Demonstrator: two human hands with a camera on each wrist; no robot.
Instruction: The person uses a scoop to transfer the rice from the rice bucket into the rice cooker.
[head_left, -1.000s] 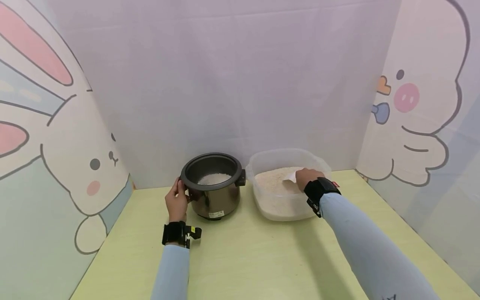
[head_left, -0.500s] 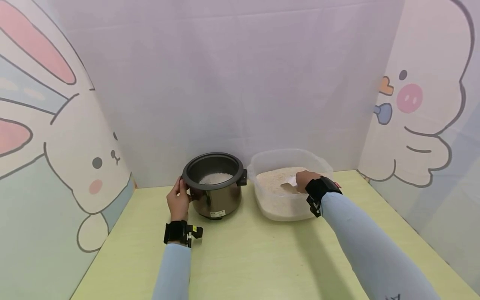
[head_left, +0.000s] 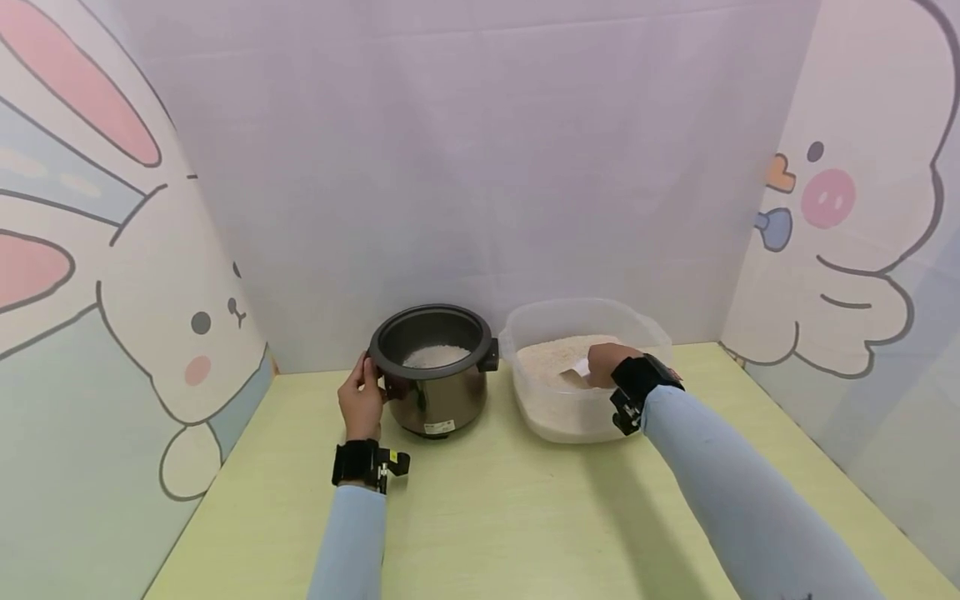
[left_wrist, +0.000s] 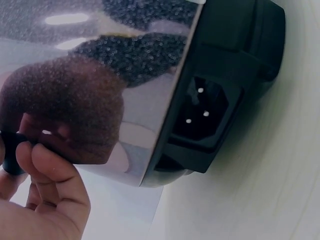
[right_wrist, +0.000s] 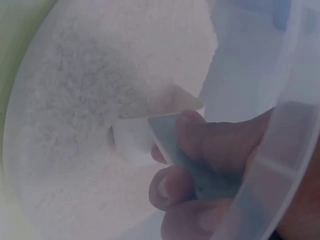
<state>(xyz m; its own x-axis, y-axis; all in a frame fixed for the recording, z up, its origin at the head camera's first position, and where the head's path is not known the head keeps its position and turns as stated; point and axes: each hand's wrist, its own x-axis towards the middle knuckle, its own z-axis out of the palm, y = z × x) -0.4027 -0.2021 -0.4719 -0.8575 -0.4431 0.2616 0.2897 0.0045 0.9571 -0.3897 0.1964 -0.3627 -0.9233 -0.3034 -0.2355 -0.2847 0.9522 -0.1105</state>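
A dark, glossy rice cooker (head_left: 442, 404) stands lidless on the table, with white rice (head_left: 437, 357) in its black pot. My left hand (head_left: 362, 407) holds its left side handle; in the left wrist view the fingertips (left_wrist: 52, 162) pinch the black handle (left_wrist: 12, 152). To the right stands a clear plastic tub (head_left: 585, 312) filled partway with rice (head_left: 551, 360). Inside it my right hand (head_left: 609, 367) grips the handle of a white scoop (right_wrist: 135, 137). The scoop's front lies low at the rice surface.
A power socket (left_wrist: 202, 112) shows on the cooker's base in the left wrist view. The tub's raised wall (right_wrist: 285, 115) stands close by the right hand. Behind the pale yellow table (head_left: 487, 525) is a white backdrop (head_left: 480, 167), with cartoon-printed sides.
The head view has turned slightly left, so everything sits further right. The right hand and scoop have shifted a little leftward inside the tub. My left hand keeps hold of the cooker handle.
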